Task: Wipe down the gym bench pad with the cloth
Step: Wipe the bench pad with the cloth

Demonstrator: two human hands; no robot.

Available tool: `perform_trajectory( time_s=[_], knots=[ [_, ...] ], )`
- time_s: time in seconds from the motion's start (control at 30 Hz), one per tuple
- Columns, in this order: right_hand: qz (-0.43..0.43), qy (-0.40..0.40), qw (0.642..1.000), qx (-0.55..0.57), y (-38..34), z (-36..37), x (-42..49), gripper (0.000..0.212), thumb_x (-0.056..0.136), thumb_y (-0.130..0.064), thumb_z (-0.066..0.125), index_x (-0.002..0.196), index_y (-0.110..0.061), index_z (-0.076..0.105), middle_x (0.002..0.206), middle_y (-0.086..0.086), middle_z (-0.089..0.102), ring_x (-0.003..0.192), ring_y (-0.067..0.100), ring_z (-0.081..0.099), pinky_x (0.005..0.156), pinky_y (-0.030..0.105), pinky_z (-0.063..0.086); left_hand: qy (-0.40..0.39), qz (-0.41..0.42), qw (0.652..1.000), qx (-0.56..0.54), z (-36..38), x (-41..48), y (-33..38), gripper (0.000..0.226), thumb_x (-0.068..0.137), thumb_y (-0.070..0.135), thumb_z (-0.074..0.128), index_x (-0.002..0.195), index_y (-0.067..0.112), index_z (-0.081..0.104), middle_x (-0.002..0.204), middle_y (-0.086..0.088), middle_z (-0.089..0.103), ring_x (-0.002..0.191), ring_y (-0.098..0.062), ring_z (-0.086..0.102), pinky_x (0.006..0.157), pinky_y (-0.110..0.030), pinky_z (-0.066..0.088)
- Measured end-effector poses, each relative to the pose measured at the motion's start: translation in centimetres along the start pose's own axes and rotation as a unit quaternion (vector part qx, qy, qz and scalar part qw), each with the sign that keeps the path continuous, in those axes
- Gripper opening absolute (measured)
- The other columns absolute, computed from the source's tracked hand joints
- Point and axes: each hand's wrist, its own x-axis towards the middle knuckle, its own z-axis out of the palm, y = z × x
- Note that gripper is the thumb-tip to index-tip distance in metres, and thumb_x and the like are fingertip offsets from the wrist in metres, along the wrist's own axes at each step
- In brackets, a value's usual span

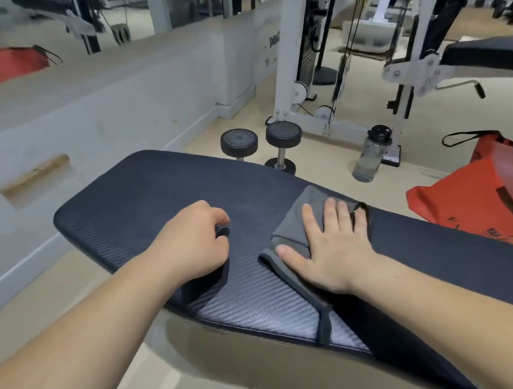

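Observation:
The dark, textured gym bench pad (158, 189) runs from the left middle to the lower right. A grey cloth (289, 238) lies folded on the pad's middle, with one edge hanging over the near side. My right hand (328, 247) lies flat on the cloth, fingers spread, pressing it onto the pad. My left hand (193, 240) rests on the pad to the left of the cloth, fingers curled in a loose fist; a small dark thing shows at its fingertips, but I cannot tell what it is.
Two black dumbbells (262, 142) stand on the floor beyond the pad. A clear water bottle (370, 155) and an orange bag (485, 197) sit at the right. A white cable machine (307, 60) and another bench (488, 54) stand behind. A low wall runs along the left.

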Motion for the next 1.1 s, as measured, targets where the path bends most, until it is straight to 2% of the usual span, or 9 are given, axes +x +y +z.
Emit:
perform_trajectory(
  time_s=[0.1,0.2,0.4,0.5,0.67,0.77,0.83,0.93,1.1],
  knots=[
    [-0.094,0.006,0.996,0.003,-3.1,-0.1,-1.6,0.104,0.086,-0.087,0.01,0.165,-0.022,-0.014,0.169,0.026,-0.02,0.157,0.04,-0.023,0.122,0.064,-0.017,-0.003,-0.022,1.0,0.012,-0.3,0.1,-1.3,0.037,0.08,0.022,0.051,0.111,0.033,0.07,0.109,0.011,0.053,0.105,-0.019,0.055,0.09,-0.041,0.053],
    [-0.146,0.054,0.988,0.019,-4.4,-0.3,1.0,0.101,0.086,-0.089,0.015,0.166,-0.029,-0.002,0.173,0.019,-0.01,0.16,0.033,-0.014,0.125,0.059,-0.012,0.005,-0.044,0.999,0.011,-0.2,0.1,-3.0,0.035,0.079,0.024,0.05,0.107,0.035,0.069,0.111,0.01,0.05,0.108,-0.02,0.053,0.089,-0.041,0.053],
    [0.018,0.036,0.999,0.014,-6.7,-2.8,12.2,0.104,0.083,-0.09,0.012,0.167,-0.028,0.002,0.172,0.025,0.001,0.159,0.041,-0.003,0.124,0.063,-0.007,0.054,-0.099,0.994,-0.006,-0.3,0.1,-6.8,0.033,0.085,0.021,0.052,0.111,0.031,0.07,0.116,0.008,0.051,0.115,-0.021,0.048,0.09,-0.036,0.047],
    [0.039,0.058,0.998,0.011,-8.8,-2.3,12.0,0.1,0.089,-0.084,0.012,0.167,-0.022,0.006,0.17,0.031,0.004,0.158,0.047,0.001,0.123,0.065,-0.006,0.073,-0.11,0.991,-0.014,-1.0,0.1,-8.2,0.033,0.085,0.02,0.052,0.11,0.03,0.071,0.116,0.007,0.053,0.117,-0.022,0.048,0.096,-0.039,0.047],
    [-0.128,0.091,0.988,-0.004,-10.6,0.3,3.0,0.097,0.09,-0.08,0.01,0.167,-0.02,0.01,0.169,0.032,0.008,0.159,0.045,0.003,0.124,0.065,-0.006,0.077,-0.109,0.991,-0.031,-1.0,-0.4,-9.2,0.033,0.084,0.019,0.052,0.108,0.028,0.072,0.114,0.006,0.055,0.116,-0.024,0.05,0.098,-0.041,0.047],
    [-0.212,0.044,0.976,-0.015,-9.5,0.9,-2.7,0.094,0.092,-0.081,0.012,0.167,-0.026,0.002,0.172,0.024,-0.004,0.16,0.038,-0.01,0.126,0.06,-0.008,0.073,-0.106,0.991,-0.037,-1.0,-0.6,-9.0,0.032,0.084,0.018,0.053,0.108,0.029,0.072,0.115,0.005,0.056,0.117,-0.024,0.049,0.097,-0.039,0.046],
    [-0.218,0.017,0.976,-0.025,-7.8,0.5,-2.5,0.094,0.09,-0.085,0.013,0.166,-0.034,-0.005,0.174,0.015,-0.012,0.16,0.029,-0.018,0.128,0.053,-0.011,0.072,-0.106,0.991,-0.048,-0.9,-0.8,-9.0,0.032,0.084,0.019,0.052,0.107,0.03,0.071,0.114,0.006,0.056,0.117,-0.024,0.05,0.099,-0.04,0.047],
    [-0.149,0.038,0.988,-0.027,-5.7,-0.6,2.0,0.098,0.084,-0.09,0.009,0.165,-0.037,-0.002,0.175,0.013,-0.005,0.161,0.026,-0.01,0.129,0.051,-0.007,0.074,-0.098,0.991,-0.062,-0.5,-1.2,-9.2,0.032,0.081,0.02,0.051,0.103,0.03,0.072,0.11,0.008,0.057,0.114,-0.024,0.052,0.1,-0.043,0.048],
    [0.073,0.045,0.996,-0.014,-6.4,-2.3,10.3,0.1,0.085,-0.088,0.008,0.166,-0.029,0.008,0.171,0.026,0.009,0.158,0.042,0.006,0.124,0.063,0.002,0.11,-0.102,0.987,-0.055,-1.3,-1.5,-10.4,0.026,0.08,0.019,0.054,0.094,0.029,0.073,0.105,0.007,0.063,0.106,-0.027,0.052,0.098,-0.044,0.048]
  ],
)
